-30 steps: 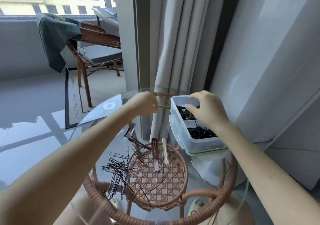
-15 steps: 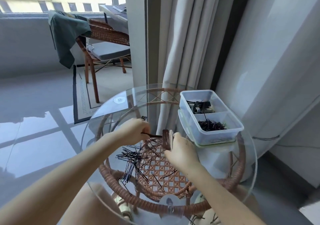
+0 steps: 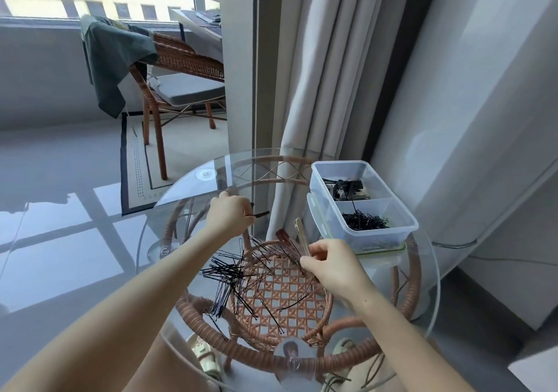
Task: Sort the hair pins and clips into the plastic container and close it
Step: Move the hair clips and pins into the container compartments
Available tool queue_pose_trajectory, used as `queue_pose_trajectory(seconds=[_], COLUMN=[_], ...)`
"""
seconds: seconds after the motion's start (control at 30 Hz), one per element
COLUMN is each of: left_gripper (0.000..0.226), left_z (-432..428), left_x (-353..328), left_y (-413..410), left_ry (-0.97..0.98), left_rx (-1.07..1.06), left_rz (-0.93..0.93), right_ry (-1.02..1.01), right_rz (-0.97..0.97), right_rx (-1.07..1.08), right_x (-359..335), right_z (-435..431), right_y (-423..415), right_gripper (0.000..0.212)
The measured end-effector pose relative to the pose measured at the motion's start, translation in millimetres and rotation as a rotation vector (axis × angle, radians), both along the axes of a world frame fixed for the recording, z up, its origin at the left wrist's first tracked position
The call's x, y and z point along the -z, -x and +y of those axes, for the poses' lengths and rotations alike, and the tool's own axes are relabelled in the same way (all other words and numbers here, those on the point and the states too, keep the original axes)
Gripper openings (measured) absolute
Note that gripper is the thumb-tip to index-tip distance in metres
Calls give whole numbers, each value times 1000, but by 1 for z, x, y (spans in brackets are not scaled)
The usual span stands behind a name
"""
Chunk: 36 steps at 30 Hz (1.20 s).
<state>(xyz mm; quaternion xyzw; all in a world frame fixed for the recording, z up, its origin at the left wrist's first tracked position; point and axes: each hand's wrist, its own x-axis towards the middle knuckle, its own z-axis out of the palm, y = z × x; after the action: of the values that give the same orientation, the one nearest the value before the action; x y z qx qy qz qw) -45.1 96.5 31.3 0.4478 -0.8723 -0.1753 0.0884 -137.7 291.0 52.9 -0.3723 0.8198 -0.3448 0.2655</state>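
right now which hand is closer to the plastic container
Right. The right hand is just in front of the plastic container, pinching the long clips beside its near corner. The left hand is further off to the container's left, gripping a dark pin.

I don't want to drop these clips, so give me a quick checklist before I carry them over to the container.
1. Container open, no lid on top: ok.
2. Far compartment already holds dark clips, near one holds pins, so the sorting is clear: ok.
3. Right hand has a grip on the long clips: ok; firmness: cannot tell.
4. Left hand pinches a dark pin: ok.
5. Loose pins remain on the glass table: not ok.
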Motion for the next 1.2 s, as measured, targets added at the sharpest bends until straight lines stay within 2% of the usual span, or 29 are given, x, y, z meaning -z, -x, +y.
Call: queue_pose_trajectory(seconds=[0.2,0.27,0.33,0.4,0.5,0.63,0.77,0.87,0.97,1.07,1.13,1.2], left_gripper=[15,15,14,14,12,10,18,25,26,23,24,28], left_z=[-4,-6,-9,-12,-15,-8,13,26,19,13,18,27], left_x=[-11,-13,-13,-15,-28,-67,-102,-114,-112,-94,-73,-53], left_y=[18,19,18,16,15,39,95,123,117,81,55,36], left_ry=[-91,-118,-131,-127,-131,-153,-108,14,82,87,-31,-148], left_rx=[22,15,1,-21,-70,-29,177,377,430,455,520,576], left_rz=[-69,-65,-38,-26,32,233,406,262,111,-83,-206,-290], right_ry=[91,153,208,263,281,43,-36,72,293,496,373,102], right_rz=[-189,-284,-289,-211,65,453,479,551,716,773,665,576], right_rx=[2,-12,-8,32,120,143,17,140,271,146,-68,-216], right_x=[-14,-19,-26,-36,-47,-46,-41,-42,-53,-55,-43,-20], right_z=[6,6,7,4,-10,-40,-63,-62,-44,-24,-18,-23], right_y=[9,17,29,48,89,144,166,162,133,81,46,24], right_gripper=[19,12,6,7,10,11,19,24,23,14,12,18])
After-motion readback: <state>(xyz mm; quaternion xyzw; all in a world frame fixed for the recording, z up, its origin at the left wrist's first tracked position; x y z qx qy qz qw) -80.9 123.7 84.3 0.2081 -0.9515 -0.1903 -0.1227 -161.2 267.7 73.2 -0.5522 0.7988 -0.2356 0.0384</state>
